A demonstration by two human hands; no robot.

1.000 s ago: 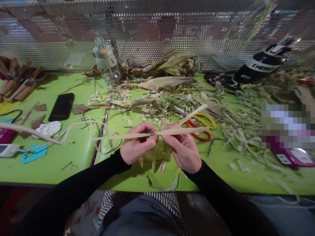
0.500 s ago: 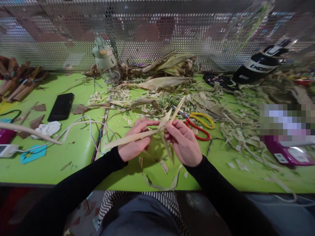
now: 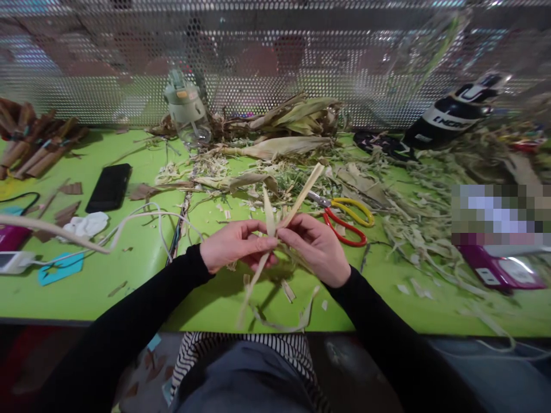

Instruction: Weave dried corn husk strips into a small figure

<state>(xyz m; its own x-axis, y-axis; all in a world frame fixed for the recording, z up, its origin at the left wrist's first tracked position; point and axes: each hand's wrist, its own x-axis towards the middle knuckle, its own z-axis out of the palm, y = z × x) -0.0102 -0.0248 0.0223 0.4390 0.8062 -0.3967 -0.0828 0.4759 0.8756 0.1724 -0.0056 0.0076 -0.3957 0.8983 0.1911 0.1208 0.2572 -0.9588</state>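
Observation:
My left hand (image 3: 239, 244) pinches pale strips of corn husk (image 3: 269, 215) between thumb and fingers, above the front of the green table. Right against it, my right hand (image 3: 317, 246) is closed on the same bundle of strips, thumb and forefinger meeting at the crossing. One stiff strip (image 3: 305, 194) sticks up toward the far right, while a longer one hangs down below my fingers. Where the strips cross, fingertips partly hide them. Just beyond my right hand lie scissors (image 3: 329, 203) with one red and one yellow handle, their blade tips among scraps.
Dry husks (image 3: 275, 146), a clear bottle (image 3: 187, 112) and a black bottle (image 3: 445, 120) line the back by a perforated metal screen (image 3: 258, 69). A phone (image 3: 109, 187) and white cable (image 3: 142, 212) lie left. Purple power strip (image 3: 501, 269) and shredded husk (image 3: 413, 235) are right.
My left hand has shifted slightly and its thumb now presses at the crossing. The long strip that lay leftward over that hand now hangs downward. The upper strips have spread apart.

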